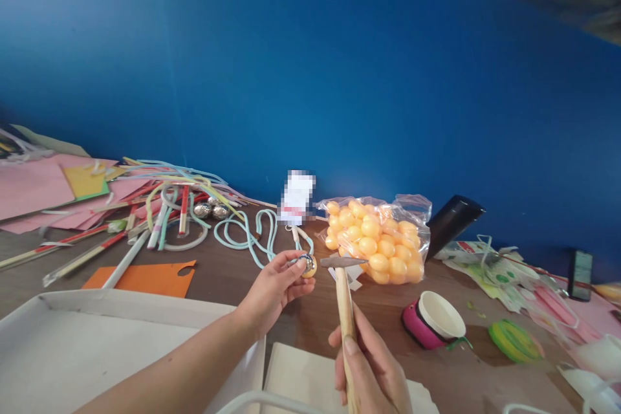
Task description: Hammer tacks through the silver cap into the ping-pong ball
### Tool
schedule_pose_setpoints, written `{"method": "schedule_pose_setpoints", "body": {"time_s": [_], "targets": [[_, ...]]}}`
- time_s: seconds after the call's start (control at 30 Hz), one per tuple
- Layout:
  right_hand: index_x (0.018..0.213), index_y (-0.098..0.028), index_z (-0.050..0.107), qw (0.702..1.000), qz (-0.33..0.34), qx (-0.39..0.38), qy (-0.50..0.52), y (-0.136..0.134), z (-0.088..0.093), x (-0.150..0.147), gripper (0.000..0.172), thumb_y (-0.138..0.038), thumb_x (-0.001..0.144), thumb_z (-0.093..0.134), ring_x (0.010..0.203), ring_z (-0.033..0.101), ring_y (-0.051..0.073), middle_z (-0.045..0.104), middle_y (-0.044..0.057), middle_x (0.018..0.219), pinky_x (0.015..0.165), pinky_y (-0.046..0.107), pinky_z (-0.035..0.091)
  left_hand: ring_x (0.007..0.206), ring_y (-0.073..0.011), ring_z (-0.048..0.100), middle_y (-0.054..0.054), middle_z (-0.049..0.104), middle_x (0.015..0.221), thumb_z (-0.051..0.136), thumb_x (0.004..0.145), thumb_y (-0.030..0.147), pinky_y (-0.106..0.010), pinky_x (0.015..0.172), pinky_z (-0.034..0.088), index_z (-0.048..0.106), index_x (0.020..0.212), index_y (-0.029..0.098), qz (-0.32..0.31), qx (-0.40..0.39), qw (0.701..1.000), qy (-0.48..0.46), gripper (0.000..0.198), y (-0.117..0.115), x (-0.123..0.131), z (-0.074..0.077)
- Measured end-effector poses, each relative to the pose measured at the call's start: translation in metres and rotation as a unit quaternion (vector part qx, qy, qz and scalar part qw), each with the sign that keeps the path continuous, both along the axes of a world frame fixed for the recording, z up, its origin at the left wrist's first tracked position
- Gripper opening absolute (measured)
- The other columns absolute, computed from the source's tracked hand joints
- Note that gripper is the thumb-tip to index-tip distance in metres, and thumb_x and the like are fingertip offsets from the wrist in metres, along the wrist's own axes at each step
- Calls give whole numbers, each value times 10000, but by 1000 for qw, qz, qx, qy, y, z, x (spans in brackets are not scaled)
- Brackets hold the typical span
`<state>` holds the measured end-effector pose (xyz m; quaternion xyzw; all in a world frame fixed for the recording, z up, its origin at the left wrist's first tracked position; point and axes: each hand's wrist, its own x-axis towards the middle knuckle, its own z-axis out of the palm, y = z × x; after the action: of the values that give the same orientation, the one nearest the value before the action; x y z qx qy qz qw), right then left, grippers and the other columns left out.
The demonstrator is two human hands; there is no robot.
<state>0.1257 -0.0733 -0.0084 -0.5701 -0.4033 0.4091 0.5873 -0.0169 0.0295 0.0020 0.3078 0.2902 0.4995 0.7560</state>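
A small shiny silver ball is pinched between the thumb and fingers of my left hand. A yellow-orange rounded piece shows right against it; whether the two are joined, I cannot tell. My right hand is wrapped round the wooden handle of a hammer, held upright with its narrow metal head at the top. That head is just to the right of the silver ball, apart from it. Behind the hammer lies a clear plastic bag of orange balls.
A white tray fills the front left. Paper sheets lie below my hands. Pale blue cord, sticks and coloured paper lie left. A pink-sleeved cup, green tape roll, black cylinder and phone stand right.
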Motion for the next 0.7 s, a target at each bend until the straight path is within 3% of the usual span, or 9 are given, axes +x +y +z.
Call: {"method": "schedule_pose_setpoints", "body": {"time_s": [0.7], "targets": [[1193, -221, 566, 999, 32, -25, 37, -1, 1, 0, 486, -430, 757, 616, 348, 438, 57, 622, 46, 743, 274, 158, 315, 704, -116, 625, -6, 581, 813, 659, 730, 327, -240, 687, 519, 552, 1003, 189, 7, 16, 999, 38, 325, -1, 1, 1]]}}
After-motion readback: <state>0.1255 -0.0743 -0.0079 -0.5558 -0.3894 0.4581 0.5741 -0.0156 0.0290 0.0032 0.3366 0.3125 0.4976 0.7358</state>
